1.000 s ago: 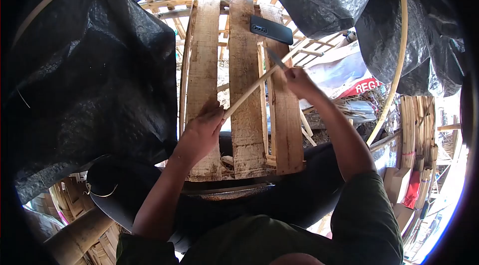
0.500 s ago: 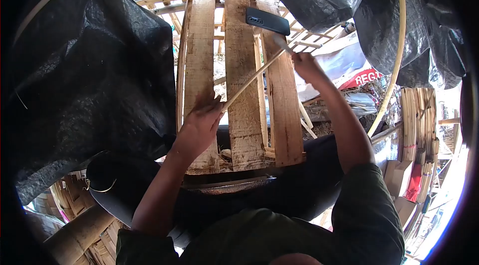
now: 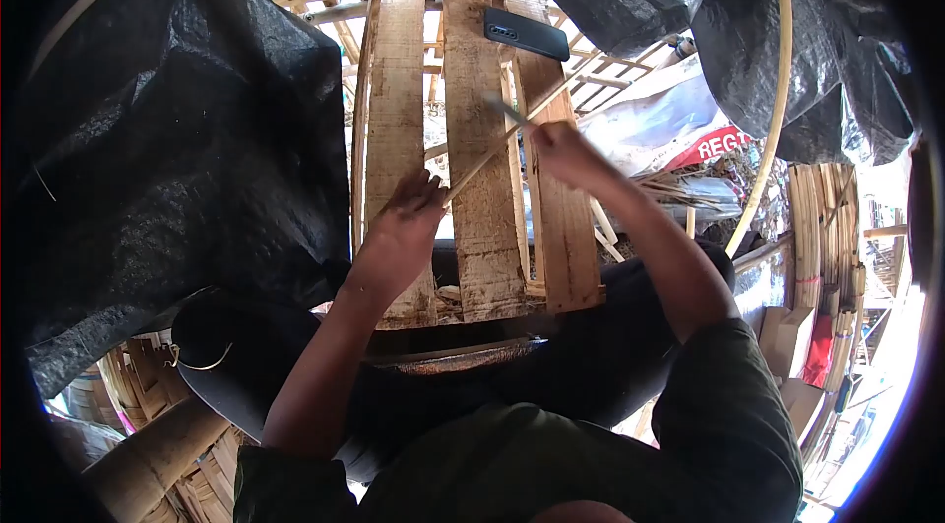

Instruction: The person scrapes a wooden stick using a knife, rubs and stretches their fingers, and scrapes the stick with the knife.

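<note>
A thin pale strip, looking like bamboo or wood (image 3: 482,163), slants up and right across the bench planks (image 3: 399,80). Its lower end is in my left hand (image 3: 406,218), whose fingers are closed around it. My right hand (image 3: 559,151) grips a knife (image 3: 511,113) by its handle, which the fist hides. The blade points up and left, blurred by motion, and crosses over the strip near its middle; whether they touch I cannot tell. A dark smartphone (image 3: 525,34) lies across the planks at the far end, beyond both hands.
Black plastic sheeting (image 3: 197,169) hangs on the left and along the top. A curved pale pole (image 3: 778,100) stands at the right. Bundled strips (image 3: 817,228) and a cardboard box (image 3: 785,341) are at the far right. A printed banner (image 3: 679,124) lies beyond the planks.
My right hand has moved down and left with the knife, from near the strip's upper part toward its middle. The left hand stays nearly in place on the strip.
</note>
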Available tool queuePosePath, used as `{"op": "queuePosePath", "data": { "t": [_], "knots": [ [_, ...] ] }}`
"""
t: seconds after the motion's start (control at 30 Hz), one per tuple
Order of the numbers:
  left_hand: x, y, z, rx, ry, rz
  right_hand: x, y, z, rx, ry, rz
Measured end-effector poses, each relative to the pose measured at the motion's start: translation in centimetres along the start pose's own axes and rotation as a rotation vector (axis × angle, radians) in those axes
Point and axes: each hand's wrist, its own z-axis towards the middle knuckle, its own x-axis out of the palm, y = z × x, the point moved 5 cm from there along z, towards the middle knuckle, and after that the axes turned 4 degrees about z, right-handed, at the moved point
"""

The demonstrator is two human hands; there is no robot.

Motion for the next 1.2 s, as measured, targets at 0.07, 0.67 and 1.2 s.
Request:
{"op": "queuePosePath", "data": {
  "t": [0.07,0.67,1.2],
  "knots": [
    [0.0,0.1,0.2,0.016,0.01,0.038,1.0,0.3,0.2,-0.144,-0.062,-0.123],
    [0.2,0.0,-0.1,-0.006,-0.042,0.011,3.4,0.7,-1.8,-0.164,-0.011,-0.104],
    [-0.8,0.0,0.6,-0.066,0.005,-0.067,1.1,1.8,-0.3,-0.301,-0.127,-0.34]
  ]
}}
